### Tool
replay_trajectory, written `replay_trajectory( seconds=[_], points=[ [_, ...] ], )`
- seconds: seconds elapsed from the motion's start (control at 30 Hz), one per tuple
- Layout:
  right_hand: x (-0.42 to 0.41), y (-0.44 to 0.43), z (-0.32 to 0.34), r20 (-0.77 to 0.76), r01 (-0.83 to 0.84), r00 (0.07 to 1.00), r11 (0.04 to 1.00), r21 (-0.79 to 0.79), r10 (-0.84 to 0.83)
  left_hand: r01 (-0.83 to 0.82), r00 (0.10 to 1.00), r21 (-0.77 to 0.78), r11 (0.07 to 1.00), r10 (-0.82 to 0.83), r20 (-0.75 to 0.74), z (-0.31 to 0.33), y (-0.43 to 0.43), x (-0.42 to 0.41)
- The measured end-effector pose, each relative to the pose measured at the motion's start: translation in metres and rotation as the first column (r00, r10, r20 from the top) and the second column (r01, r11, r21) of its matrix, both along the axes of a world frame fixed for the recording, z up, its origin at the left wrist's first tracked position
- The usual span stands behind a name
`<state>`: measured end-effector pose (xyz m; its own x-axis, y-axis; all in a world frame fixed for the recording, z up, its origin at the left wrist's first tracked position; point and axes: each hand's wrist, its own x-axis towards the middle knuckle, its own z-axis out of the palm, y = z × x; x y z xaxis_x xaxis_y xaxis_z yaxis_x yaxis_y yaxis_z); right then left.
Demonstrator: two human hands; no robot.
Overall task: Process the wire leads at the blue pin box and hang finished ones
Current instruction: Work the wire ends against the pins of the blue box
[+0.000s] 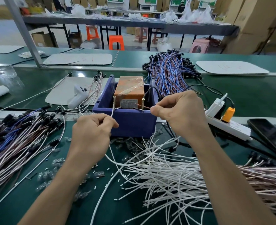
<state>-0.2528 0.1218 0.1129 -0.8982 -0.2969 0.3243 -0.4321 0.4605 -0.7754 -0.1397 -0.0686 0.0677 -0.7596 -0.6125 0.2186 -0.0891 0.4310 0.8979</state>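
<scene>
Loose white leads (166, 176) crowd the desk (247, 98) before the blue pin box (132, 125); one power strip (228, 125) and one phone (270, 137) lie to its right. Two brass pins (114, 101) stand on its rim. Each grip is narrow: left hand (91, 132) pinching one white lead (112, 112), right hand (181, 114) one brown lead (146, 107).

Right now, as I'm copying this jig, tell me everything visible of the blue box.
The blue box looks plastic, open-topped, upright on the green bench. Two brass screws stand on its front rim; an orange block sits inside. A white wire meets the left screw, a brown wire the right. A black cable enters.
</scene>
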Motion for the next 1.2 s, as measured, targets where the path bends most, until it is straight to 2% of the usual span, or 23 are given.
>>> replay_trajectory(
  seconds=[0.5,0.6,0.73,1.2],
  points=[
    [-0.001,-0.002,-0.004,-0.079,0.096,0.992,0.995,0.001,-0.096,0.003,1.0,0.018,1.0,-0.003,-0.002,-0.001,0.0,-0.001],
    [-0.002,0.0,-0.002,-0.039,0.051,0.998,0.999,-0.015,-0.051,-0.008,1.0,0.019,1.0,0.008,0.0,0.0,0.0,-0.001],
    [-0.003,0.003,0.002,0.098,-0.061,0.993,0.991,-0.116,0.072,-0.005,1.0,0.037,0.999,0.005,0.002,0.001,0.001,-0.001],
    [-0.002,-0.008,-0.005,0.164,-0.012,0.986,0.986,-0.164,0.039,-0.006,1.0,0.034,0.999,0.006,0.004,0.003,0.001,0.001]
  ],
)
